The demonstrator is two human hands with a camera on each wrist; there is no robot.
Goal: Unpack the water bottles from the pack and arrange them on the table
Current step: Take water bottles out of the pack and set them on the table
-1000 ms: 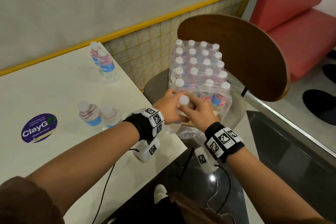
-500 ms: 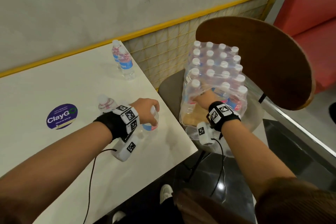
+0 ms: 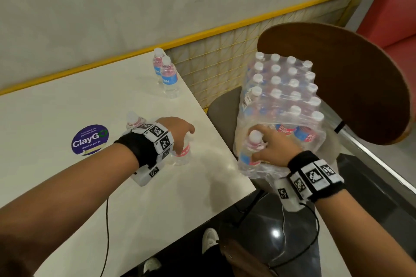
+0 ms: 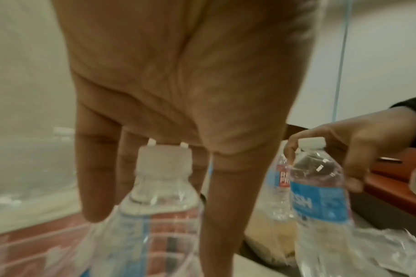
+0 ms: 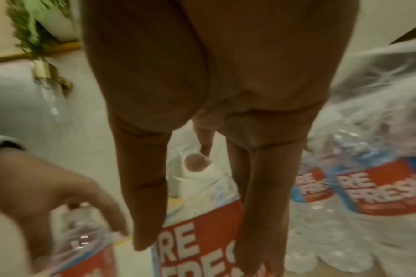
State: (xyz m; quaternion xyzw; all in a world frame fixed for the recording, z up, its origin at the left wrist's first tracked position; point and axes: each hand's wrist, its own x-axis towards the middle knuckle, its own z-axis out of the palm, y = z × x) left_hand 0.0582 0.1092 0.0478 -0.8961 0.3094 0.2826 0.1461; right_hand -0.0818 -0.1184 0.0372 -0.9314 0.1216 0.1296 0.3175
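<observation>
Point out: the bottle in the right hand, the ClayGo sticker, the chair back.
bottle in right hand (image 3: 255, 136), head view, white cap.
ClayGo sticker (image 3: 90, 139), head view, its centre.
chair back (image 3: 351, 78), head view, wooden face.

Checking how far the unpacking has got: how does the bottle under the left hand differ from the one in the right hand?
The left-hand bottle stands upright on the white table, clear of the pack; the right-hand bottle is tilted, at the torn plastic of the pack on the chair. The left hand holds its bottle from above, hiding the cap; the right hand grips its bottle's neck, cap showing. Both are small, clear, white-capped, with red-and-blue labels.
</observation>
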